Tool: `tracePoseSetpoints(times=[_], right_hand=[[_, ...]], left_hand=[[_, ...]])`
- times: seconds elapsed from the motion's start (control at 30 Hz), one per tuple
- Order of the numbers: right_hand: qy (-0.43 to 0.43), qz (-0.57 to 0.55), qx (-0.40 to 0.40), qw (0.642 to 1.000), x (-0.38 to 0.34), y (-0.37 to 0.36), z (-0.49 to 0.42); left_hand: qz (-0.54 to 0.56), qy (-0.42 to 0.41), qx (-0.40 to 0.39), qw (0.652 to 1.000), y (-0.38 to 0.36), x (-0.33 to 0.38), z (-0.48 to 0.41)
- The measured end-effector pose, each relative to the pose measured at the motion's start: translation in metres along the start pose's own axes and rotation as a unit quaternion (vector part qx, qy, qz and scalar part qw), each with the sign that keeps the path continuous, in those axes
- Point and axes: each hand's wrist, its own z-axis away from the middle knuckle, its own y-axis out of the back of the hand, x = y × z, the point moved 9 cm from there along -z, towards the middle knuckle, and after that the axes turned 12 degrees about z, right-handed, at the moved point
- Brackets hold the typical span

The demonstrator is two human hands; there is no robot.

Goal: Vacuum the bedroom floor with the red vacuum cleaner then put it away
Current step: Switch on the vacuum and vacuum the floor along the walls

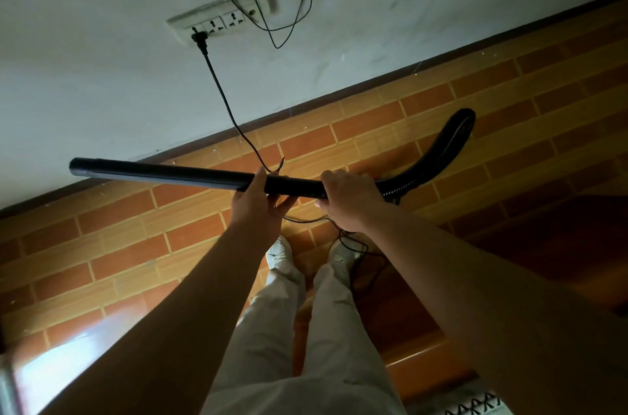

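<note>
Across the person's front, the black tube [163, 173] lies sideways, long end pointing left. Its hose [438, 156] bends away right. The right hand [346, 197] grips the hose end; the left hand [258, 200] holds the middle from below.

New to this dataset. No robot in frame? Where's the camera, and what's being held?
No robot here: a person wears one wide-angle camera on the head, looking down, so the two arms entering from below are theirs. The left hand and right hand both hold a black vacuum tube; its hose curves off to the right. A plug sits in a wall socket, its cord running down to the tiled floor. The vacuum's red body is out of view.
</note>
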Motion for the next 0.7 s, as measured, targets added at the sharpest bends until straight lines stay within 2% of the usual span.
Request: tracePoseSetpoints(times=[0.23,0.37,0.5,0.7], right_hand=[[0.016,0.018,0.011,1.000,-0.001,-0.015,-0.021],[0.021,0.038,0.012,0.999,0.003,-0.033,-0.044],[0.029,0.052,0.014,0.998,0.002,-0.066,-0.073],[0.028,0.045,0.013,0.999,0.005,-0.133,-0.116]], left_hand=[[0.009,0.005,-0.002,1.000,0.009,-0.010,-0.028],[0.051,0.040,-0.022,0.998,0.020,-0.030,-0.059],[0.057,0.077,-0.046,0.994,0.032,-0.057,-0.095],[0.045,0.077,-0.052,0.995,0.052,-0.086,-0.156]])
